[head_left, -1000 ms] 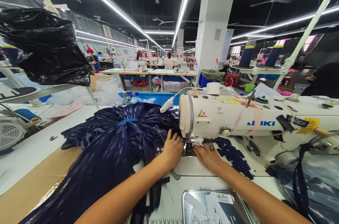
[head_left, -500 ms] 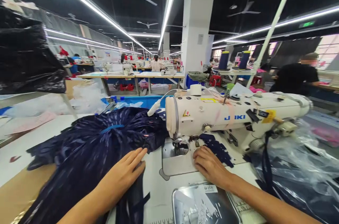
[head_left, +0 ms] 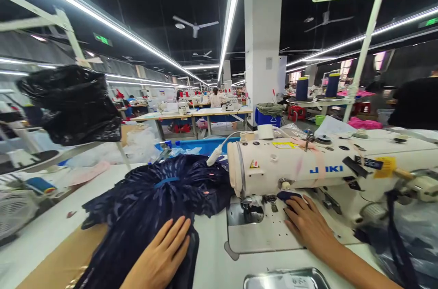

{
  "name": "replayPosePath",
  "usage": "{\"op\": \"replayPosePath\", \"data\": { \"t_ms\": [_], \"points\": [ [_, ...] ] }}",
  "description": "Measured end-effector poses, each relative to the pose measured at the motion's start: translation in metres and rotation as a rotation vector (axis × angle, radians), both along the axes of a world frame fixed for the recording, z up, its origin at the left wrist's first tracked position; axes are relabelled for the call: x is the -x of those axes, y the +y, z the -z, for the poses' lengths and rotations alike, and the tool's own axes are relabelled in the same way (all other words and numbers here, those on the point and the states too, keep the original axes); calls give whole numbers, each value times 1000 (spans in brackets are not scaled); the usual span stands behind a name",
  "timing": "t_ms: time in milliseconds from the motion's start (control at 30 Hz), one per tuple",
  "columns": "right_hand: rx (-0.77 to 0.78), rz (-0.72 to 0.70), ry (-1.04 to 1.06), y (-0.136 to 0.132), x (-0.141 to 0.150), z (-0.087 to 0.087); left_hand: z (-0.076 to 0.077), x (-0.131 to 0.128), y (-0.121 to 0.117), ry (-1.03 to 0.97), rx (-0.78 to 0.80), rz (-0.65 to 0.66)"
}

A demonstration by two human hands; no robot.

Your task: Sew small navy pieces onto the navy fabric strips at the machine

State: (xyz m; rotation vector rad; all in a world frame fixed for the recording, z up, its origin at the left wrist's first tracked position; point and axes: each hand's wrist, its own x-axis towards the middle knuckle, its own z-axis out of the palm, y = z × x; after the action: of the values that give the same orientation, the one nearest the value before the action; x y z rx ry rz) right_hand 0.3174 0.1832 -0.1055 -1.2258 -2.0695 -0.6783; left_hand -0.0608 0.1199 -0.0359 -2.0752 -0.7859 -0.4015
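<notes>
A large bundle of dark navy fabric strips, gathered by a blue tie, lies left of the sewing machine. My left hand rests on its near part, palm down with fingers stretched out. My right hand is over the machine's metal bed, below the arm and right of the needle area. Its fingers are spread and slightly bent over small navy fabric pieces, which it mostly covers. No firm grip on them shows.
A metal tray sits at the table's front. Brown cardboard lies under the bundle's left side. Plastic-wrapped dark fabric is at right. A black plastic bag hangs at left, and a blue bin stands behind the machine.
The view has turned left and up. My right hand has moved from the near side of the navy pieces onto them. My left hand stays on the bundle, its fingers now more spread.
</notes>
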Motion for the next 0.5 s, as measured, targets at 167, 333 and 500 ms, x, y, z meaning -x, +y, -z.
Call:
{"op": "replayPosePath", "data": {
  "t_ms": [167,333,500],
  "points": [
    [-10,-142,-17,-1,15,4,5,-9,1,-33,-19,107],
    [74,-349,-17,-6,30,2,27,-34,-3,-203,133,258],
    [54,-370,43,-2,32,7,23,-61,2,-289,793,224]
  ]
}}
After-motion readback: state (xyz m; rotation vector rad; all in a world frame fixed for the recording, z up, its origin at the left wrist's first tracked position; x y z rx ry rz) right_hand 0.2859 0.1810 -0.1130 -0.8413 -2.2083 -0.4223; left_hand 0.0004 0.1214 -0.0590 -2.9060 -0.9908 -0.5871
